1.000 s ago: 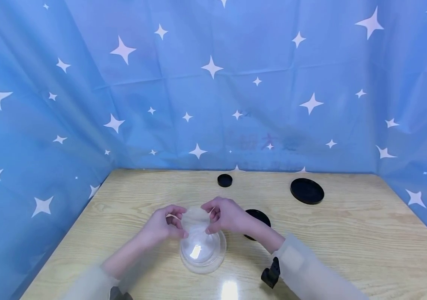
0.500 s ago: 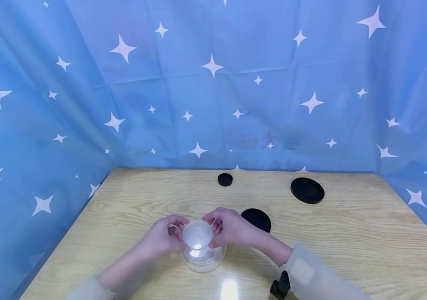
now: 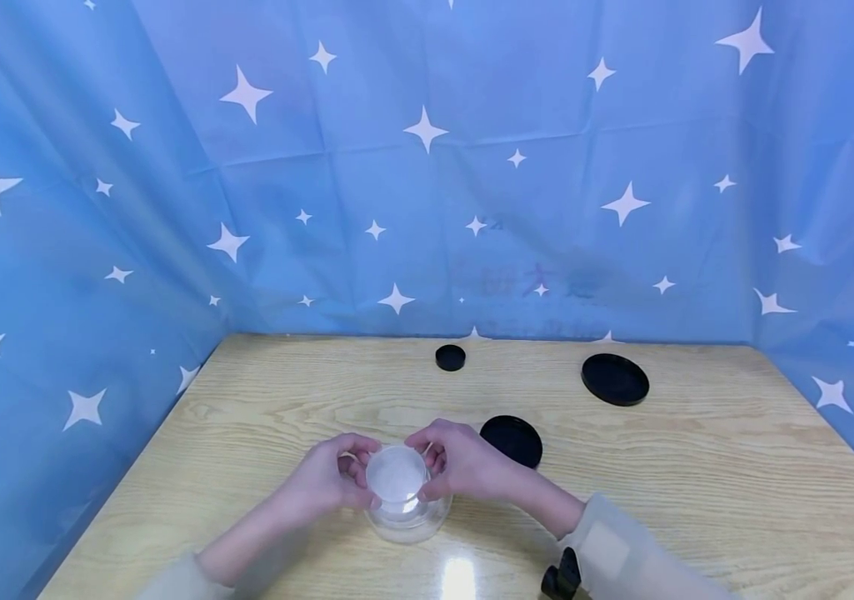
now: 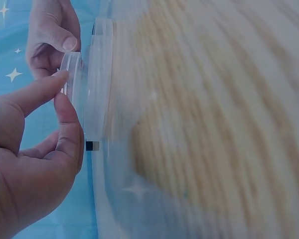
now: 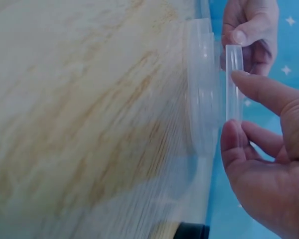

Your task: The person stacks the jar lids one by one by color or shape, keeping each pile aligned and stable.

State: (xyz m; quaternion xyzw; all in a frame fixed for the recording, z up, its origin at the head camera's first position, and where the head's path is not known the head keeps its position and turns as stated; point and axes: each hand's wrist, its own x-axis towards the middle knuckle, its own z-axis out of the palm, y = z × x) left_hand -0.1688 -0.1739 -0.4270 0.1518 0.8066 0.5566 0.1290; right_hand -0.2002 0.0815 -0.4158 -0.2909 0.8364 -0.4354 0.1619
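Note:
Both hands hold a small clear round plastic dish (image 3: 397,472) level over a stack of wider clear round dishes (image 3: 408,532) on the table. My left hand (image 3: 331,477) pinches its left edge between thumb and fingers. On the opposite edge, the right hand (image 3: 466,460) has the same kind of grip. Seen from the side in the right wrist view, the small dish (image 5: 234,94) sits parallel to the stack (image 5: 202,89), with a narrow gap between them. Whether it touches anything underneath is hard to tell through the clear plastic.
A black round shallow disc (image 3: 514,442) lies just beyond the right wrist. Farther back are a small black disc (image 3: 450,357) and a large one (image 3: 615,380). A blue star-patterned curtain (image 3: 427,192) bounds the wooden table (image 3: 696,483) at the back and sides.
Both hands have brought the small dish toward the person and down over the stack. It was tilted at first and now lies about level. The black discs have stayed put.

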